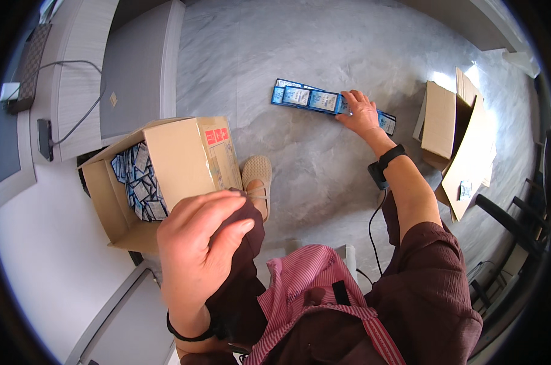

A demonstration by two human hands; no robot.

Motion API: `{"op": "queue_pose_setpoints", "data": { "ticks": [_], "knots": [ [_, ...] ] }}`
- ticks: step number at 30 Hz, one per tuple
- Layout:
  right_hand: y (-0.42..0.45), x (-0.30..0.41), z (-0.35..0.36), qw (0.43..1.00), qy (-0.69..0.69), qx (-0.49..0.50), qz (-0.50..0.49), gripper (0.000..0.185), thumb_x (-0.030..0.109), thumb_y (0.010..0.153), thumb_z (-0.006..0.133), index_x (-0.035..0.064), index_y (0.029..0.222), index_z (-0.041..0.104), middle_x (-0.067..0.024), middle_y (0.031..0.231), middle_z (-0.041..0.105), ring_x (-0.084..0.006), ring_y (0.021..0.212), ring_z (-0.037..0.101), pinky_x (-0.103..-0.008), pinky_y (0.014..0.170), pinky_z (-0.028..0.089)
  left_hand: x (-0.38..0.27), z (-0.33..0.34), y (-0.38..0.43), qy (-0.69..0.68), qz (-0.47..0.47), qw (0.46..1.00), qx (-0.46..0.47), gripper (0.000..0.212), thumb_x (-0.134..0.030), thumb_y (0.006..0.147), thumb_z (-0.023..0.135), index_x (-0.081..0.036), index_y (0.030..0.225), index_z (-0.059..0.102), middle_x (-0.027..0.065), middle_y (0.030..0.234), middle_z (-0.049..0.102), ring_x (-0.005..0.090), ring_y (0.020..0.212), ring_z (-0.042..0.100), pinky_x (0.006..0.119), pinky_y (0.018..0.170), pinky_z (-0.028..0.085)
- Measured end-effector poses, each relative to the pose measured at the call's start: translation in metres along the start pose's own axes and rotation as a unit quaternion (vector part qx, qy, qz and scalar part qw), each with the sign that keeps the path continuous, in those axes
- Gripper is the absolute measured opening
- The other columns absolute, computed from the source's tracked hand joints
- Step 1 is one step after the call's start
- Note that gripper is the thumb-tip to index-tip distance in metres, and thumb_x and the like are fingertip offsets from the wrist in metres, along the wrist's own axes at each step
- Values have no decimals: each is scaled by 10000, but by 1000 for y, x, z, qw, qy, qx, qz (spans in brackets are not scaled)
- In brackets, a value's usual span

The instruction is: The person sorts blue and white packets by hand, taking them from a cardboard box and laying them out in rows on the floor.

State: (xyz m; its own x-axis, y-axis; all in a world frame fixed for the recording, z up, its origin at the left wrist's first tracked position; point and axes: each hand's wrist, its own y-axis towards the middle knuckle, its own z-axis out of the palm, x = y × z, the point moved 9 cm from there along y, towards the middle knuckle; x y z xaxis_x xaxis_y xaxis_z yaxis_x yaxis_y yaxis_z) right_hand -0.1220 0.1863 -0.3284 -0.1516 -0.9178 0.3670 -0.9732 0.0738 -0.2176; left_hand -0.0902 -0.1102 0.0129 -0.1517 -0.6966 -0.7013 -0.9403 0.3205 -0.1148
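Note:
Blue-and-white packets (309,96) lie in a long overlapping row on the grey floor, beyond my feet. My right hand (360,112) rests on the right part of this row, fingers spread over one packet; whether it grips it cannot be told. My left hand (202,237) is raised near my left knee, thumb and fingers apart, with nothing visible between them. Beside it stands an open cardboard box (179,159) that holds a heap of similar small packets (143,185). A pink striped cloth (312,278) covers part of my lap.
Opened cardboard (469,159) stands at the right, with one small packet (465,190) on it. A black cable (371,232) hangs from the device at my right wrist. At the left, a phone (44,140) is attached to a cable beside a cabinet (138,68).

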Motion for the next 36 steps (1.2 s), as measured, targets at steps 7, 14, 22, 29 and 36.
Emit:
{"op": "queue_pose_setpoints", "data": {
  "ticks": [7, 14, 22, 29, 36],
  "knots": [
    [-11, -11, -43, 982, 142, 90, 91, 572, 159, 628, 708, 53, 1152, 505, -188, 989, 634, -370, 973, 594, -411, 862, 459, -7, 4, -9, -20, 25, 999, 17, 196, -6, 748, 697, 21, 937, 654, 135, 876, 670, 217, 777, 662, 281, 702, 504],
    [-37, -40, -148, 957, 278, 4, 88, 524, 231, 665, 796, 5, 1096, 602, -74, 921, 653, -166, 833, 582, -302, 772, 471, 4, 1, -10, -59, 4, 998, -35, 148, -96, 803, 686, 15, 899, 669, 109, 753, 661, 154, 667, 616, 272, 621, 474],
    [-108, 9, -293, 890, 442, -89, 61, 156, 151, 816, 710, 26, 906, 690, -13, 737, 652, -65, 635, 584, -196, 588, 448, 14, 19, -3, -80, -22, 996, -39, 173, -145, 812, 694, 0, 907, 692, 80, 733, 675, 112, 658, 594, 265, 620, 462],
    [-192, 94, -373, 843, 524, -106, -70, 214, 42, 763, 706, -22, 964, 672, -77, 834, 688, -106, 686, 626, -205, 660, 490, 4, 31, 8, -198, 15, 978, -62, 215, -207, 847, 673, -12, 937, 686, 46, 783, 676, 119, 710, 605, 255, 630, 468],
    [-213, 128, -311, 834, 544, 7, -95, 233, 30, 700, 771, -12, 912, 682, 2, 813, 629, -95, 756, 572, -231, 709, 449, -28, 61, 7, -589, -18, 801, 104, 405, -388, 925, 518, -34, 1086, 629, 96, 928, 683, 203, 844, 667, 325, 667, 565]
  ]
}}
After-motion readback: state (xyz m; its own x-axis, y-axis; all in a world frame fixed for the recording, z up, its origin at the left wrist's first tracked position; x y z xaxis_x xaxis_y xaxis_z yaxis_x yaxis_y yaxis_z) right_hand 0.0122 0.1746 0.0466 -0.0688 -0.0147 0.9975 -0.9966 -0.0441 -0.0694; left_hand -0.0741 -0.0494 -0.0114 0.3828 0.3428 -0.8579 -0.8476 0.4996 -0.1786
